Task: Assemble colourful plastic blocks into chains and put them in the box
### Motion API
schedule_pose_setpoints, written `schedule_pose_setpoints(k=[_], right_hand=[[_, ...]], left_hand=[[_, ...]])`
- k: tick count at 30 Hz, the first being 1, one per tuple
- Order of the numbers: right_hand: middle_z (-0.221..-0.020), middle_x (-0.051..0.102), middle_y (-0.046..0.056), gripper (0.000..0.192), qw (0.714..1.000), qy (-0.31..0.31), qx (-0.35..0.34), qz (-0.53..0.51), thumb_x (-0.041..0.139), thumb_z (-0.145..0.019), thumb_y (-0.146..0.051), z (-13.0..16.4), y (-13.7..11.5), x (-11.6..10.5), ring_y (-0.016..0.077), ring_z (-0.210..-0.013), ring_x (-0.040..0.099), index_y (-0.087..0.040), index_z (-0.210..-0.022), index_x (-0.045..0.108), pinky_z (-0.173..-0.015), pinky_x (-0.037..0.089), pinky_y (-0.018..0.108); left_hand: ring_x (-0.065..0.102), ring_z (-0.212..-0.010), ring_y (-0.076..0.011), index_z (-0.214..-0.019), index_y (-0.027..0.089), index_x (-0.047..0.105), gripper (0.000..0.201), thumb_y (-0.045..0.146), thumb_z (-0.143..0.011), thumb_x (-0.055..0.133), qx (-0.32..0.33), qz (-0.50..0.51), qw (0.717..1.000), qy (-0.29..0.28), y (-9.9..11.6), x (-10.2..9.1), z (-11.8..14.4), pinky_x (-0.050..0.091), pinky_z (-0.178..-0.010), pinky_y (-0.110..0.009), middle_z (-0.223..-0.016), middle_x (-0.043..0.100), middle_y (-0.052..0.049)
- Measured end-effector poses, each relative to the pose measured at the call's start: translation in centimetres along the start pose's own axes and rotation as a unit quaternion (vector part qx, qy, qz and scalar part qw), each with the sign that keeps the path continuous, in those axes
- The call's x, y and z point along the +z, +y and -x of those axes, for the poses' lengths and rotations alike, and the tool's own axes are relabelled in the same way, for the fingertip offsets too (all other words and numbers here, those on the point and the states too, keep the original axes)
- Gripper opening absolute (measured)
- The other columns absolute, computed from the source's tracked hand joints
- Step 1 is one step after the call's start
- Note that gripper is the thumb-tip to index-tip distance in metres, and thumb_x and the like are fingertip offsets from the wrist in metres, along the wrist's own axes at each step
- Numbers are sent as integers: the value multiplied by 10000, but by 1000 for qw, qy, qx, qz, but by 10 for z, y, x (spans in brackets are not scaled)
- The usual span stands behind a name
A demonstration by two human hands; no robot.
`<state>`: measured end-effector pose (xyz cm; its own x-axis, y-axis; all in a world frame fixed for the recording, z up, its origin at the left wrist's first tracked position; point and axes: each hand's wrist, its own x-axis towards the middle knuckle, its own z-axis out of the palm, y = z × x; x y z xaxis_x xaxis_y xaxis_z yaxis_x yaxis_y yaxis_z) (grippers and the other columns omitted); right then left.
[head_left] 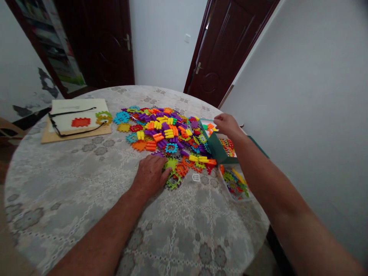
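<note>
My left hand rests on the table at the near edge of a heap of colourful plastic building pieces. Its thumb and fingers are apart, touching a lime green notched square. Over at the right, my right hand is closed above a box section with a white inside, where green and orange pieces lie. Whatever its fingers may hold is hidden. Below my right wrist stands a dark green box with small red, orange and yellow pieces in it.
A clear plastic tub of mixed pieces stands near my right forearm. One white window-shaped piece lies on the patterned tablecloth. At the left, black-framed glasses and a red notched piece rest on a board.
</note>
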<state>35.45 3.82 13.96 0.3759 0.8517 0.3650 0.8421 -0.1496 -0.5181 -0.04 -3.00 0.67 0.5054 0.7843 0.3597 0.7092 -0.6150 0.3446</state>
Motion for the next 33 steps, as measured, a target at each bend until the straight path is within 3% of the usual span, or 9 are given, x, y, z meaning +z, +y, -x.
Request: schedule_pose_setpoints(k=[2, 4, 7, 9, 13, 25, 31, 33], right_hand=[[-1006, 760, 97, 203, 983, -117, -112, 88, 648, -920, -202, 40, -15, -1, 218, -929, 678, -161, -1079, 768, -850, 495, 338], [-1120, 757, 111, 239, 949, -186, -190, 170, 621, -945, -176, 85, -29, 3, 237, -1009, 681, -211, -1143, 750, -889, 486, 343], [-1209, 734, 157, 328, 909, -243, -182, 284, 613, -941, -129, 138, -44, 13, 285, -1047, 703, -219, -1238, 718, -882, 508, 373], [-1242, 720, 192, 333, 893, -265, -149, 332, 622, -953, -152, 154, -45, 19, 317, -1057, 719, -204, -1270, 710, -881, 531, 402], [-1197, 737, 207, 301, 880, -286, -115, 361, 607, -976, -181, 154, -35, 23, 330, -1035, 751, -188, -1253, 724, -891, 556, 427], [-1184, 744, 206, 305, 886, -276, -138, 346, 647, -936, -115, 142, -22, 28, 301, -1048, 730, -160, -1226, 728, -911, 527, 373], [-1137, 737, 191, 335, 916, -221, -144, 302, 534, -944, -78, 129, -31, 18, 266, -994, 696, -133, -1219, 716, -868, 488, 338], [-1115, 747, 174, 317, 921, -230, -157, 272, 540, -925, -84, 127, -34, 19, 252, -978, 685, -138, -1180, 722, -831, 470, 316]], left_hand=[[637, -1091, -321, -1091, 230, 705, 232, 406, -991, 591, -3, -9, 1000, -8, 2, -1, -1, 462, -938, -454, -1105, 752, -114], [649, -1064, -319, -1080, 227, 707, 235, 408, -986, 588, -8, -22, 1000, -14, 4, -4, -1, 459, -916, -449, -1071, 757, -114], [664, -1034, -317, -1099, 216, 708, 245, 395, -982, 586, -19, -35, 999, -16, 7, -9, -1, 456, -893, -443, -1046, 763, -115], [672, -1011, -313, -1085, 209, 709, 234, 380, -977, 591, -24, -31, 999, -18, 8, -12, -1, 454, -880, -438, -1028, 766, -114], [680, -964, -291, -1064, 215, 705, 196, 351, -965, 603, -33, -24, 999, -19, 9, -16, 1, 449, -855, -414, -994, 769, -98], [678, -962, -285, -1072, 201, 707, 200, 348, -981, 605, -35, -39, 998, -22, 6, -13, 2, 434, -829, -400, -1025, 772, -97], [680, -962, -275, -1087, 216, 703, 202, 367, -990, 609, -30, -35, 999, -20, 4, -11, 1, 421, -820, -382, -1023, 775, -88], [680, -966, -277, -1096, 213, 707, 210, 365, -993, 607, -33, -39, 998, -23, 4, -11, 1, 422, -820, -384, -1025, 775, -87]])
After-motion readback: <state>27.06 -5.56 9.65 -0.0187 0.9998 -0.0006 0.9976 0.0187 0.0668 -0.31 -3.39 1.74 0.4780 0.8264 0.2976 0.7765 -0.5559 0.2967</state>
